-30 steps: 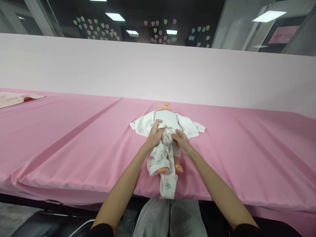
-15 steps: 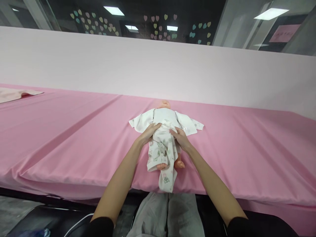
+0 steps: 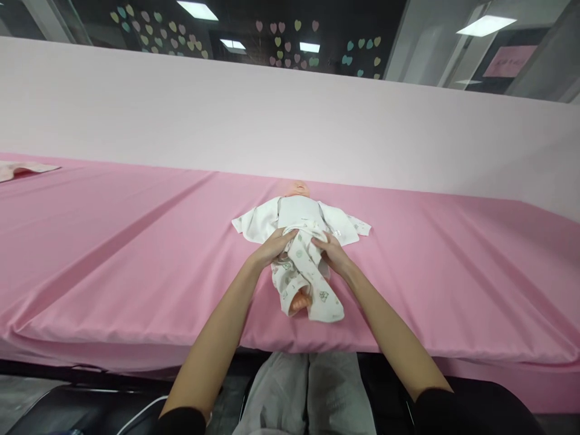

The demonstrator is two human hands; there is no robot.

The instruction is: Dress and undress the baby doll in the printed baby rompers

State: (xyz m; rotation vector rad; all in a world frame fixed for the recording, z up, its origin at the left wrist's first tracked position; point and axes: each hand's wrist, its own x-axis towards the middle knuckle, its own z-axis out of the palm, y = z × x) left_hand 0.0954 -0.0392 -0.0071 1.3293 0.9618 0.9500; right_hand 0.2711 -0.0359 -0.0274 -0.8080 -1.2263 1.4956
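Centrally, baby doll [image 3: 299, 208] lying face-up on the pink tabletop [image 3: 113, 254], head pointing away from the person, feet toward the near edge. White top [image 3: 258, 220] spread open to either side of its chest. Printed trousers [image 3: 306, 278] pulled over its legs, waistband at the belly; one bare foot [image 3: 299, 300] shows at a leg opening, the other trouser leg lies flat and slack to the right. Left hand [image 3: 273, 246] rests on the waistband at the doll's side, fingers curled and pinching the cloth. Right hand [image 3: 330, 254] on the opposite side, fingers bent on the same waistband. Both forearms reach in from the near edge. Folded pale cloth [image 3: 22, 169] far left on the tabletop, well apart. Pale wall panel [image 3: 408, 133] behind.
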